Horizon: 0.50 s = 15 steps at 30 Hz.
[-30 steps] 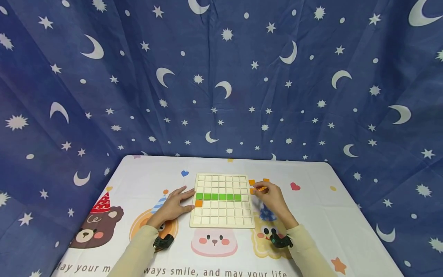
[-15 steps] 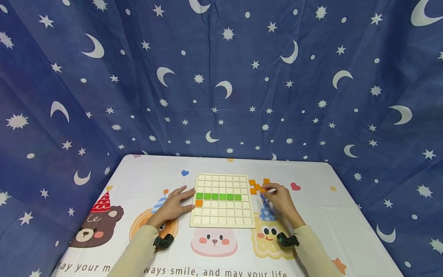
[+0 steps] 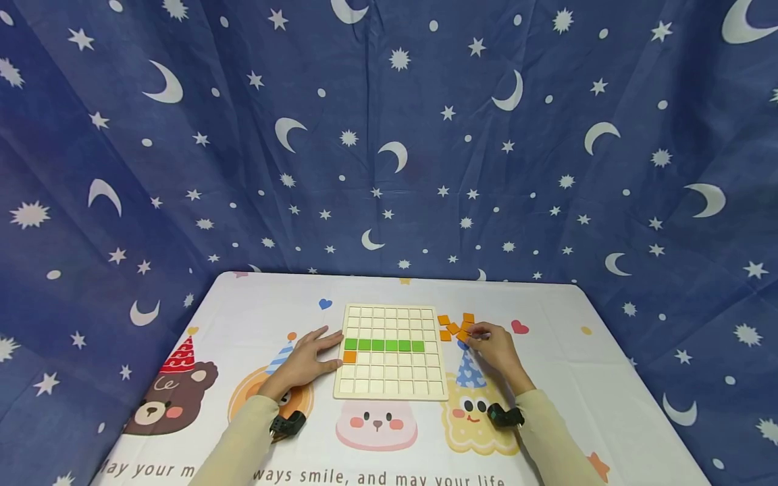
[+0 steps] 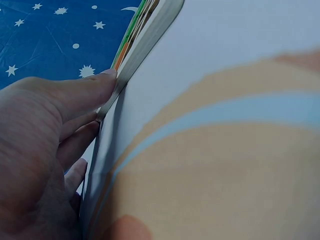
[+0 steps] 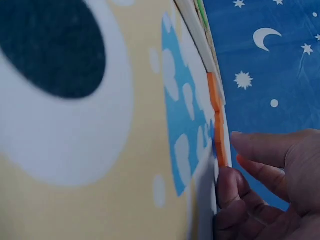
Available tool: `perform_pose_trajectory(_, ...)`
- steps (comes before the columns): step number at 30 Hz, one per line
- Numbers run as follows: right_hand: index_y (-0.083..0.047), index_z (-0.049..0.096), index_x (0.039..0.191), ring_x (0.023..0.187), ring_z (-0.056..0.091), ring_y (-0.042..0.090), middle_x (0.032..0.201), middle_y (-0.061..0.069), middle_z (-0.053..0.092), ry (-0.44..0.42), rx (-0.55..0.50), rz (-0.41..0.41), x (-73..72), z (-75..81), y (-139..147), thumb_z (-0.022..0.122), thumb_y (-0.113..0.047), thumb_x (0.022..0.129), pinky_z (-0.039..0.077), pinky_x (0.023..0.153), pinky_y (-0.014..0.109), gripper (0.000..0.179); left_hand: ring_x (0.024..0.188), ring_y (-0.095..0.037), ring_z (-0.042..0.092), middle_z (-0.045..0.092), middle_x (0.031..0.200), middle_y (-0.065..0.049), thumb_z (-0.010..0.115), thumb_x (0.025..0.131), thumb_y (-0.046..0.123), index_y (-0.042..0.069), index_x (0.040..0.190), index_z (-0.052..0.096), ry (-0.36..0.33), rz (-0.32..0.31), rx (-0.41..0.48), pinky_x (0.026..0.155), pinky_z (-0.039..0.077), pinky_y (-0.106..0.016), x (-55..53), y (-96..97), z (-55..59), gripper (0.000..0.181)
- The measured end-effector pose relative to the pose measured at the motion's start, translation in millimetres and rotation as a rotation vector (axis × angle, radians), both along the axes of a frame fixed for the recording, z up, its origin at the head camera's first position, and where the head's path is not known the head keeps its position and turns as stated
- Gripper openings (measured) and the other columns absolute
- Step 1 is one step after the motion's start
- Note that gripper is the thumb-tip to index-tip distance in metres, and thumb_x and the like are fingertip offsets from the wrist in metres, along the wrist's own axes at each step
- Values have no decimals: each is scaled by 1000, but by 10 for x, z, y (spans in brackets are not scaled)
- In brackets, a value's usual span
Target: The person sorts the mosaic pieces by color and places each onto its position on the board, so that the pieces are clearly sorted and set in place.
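In the head view, a pale wooden grid board (image 3: 389,393) lies on the table. A row of green square tiles (image 3: 377,345) crosses it, and one orange square tile (image 3: 350,357) sits in the cell below the leftmost green one. My left hand (image 3: 306,361) rests at the board's left edge, fingers spread and thumb touching its side. To the right of the board lies a loose cluster of orange tiles (image 3: 446,335). My right hand (image 3: 495,347) is at the cluster's right side, its fingertips at the nearest tile; thumb and index finger look apart in the right wrist view.
The white tablecloth (image 3: 535,378) carries printed cartoon animals, hearts and lettering. Behind the table hangs a blue curtain (image 3: 419,169) with moons and stars. Both wrists wear a black camera (image 3: 506,416).
My right hand has shifted right, off the middle of the orange tiles, uncovering more of them. A tile tilted at its fingers earlier lies flat now. The left hand stays still.
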State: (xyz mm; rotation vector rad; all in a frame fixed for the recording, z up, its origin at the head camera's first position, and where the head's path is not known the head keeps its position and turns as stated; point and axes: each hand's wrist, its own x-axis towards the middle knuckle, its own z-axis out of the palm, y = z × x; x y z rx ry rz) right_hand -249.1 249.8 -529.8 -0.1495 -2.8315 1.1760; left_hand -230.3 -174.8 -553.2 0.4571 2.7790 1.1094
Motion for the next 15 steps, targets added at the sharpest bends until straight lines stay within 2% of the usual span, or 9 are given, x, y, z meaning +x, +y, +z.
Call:
perform_pose_trajectory(8, -5, 72, 97, 88, 65, 25, 94, 10, 73, 15, 7, -28, -56, -49, -18, 78, -17, 82, 50, 79, 37, 20, 151, -37, 21, 41, 156, -2, 74, 87, 37, 21, 145, 52, 3, 9, -10, 116, 20, -67, 3, 3, 13, 64)
perform_pose_trajectory(15, -6, 71, 98, 84, 59, 22, 91, 8, 69, -11, 29, -48, -73, -93, -21, 79, -17, 82, 49, 80, 36, 21, 151, -37, 20, 41, 157, -2, 74, 87, 37, 21, 145, 52, 2, 9, -8, 116, 20, -66, 3, 5, 13, 64)
